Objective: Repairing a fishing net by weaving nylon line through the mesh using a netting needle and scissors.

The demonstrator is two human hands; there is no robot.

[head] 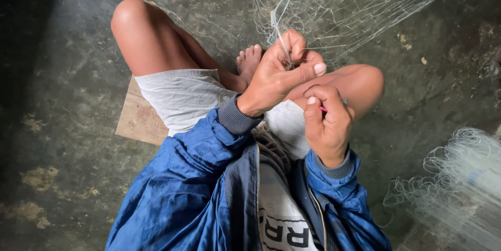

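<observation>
While seated, net (334,5) in hands (279,76)

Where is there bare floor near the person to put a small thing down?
Bare floor lies left of the wooden board, and between the right knee and the piled net. Crowded: the stretched net above both hands.

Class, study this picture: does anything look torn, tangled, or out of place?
Nothing is clearly damaged. The left hand pinches the fine net, bunching it at the fingertips. The right hand grips a small pink tool. More net lies heaped loosely on the floor.
</observation>
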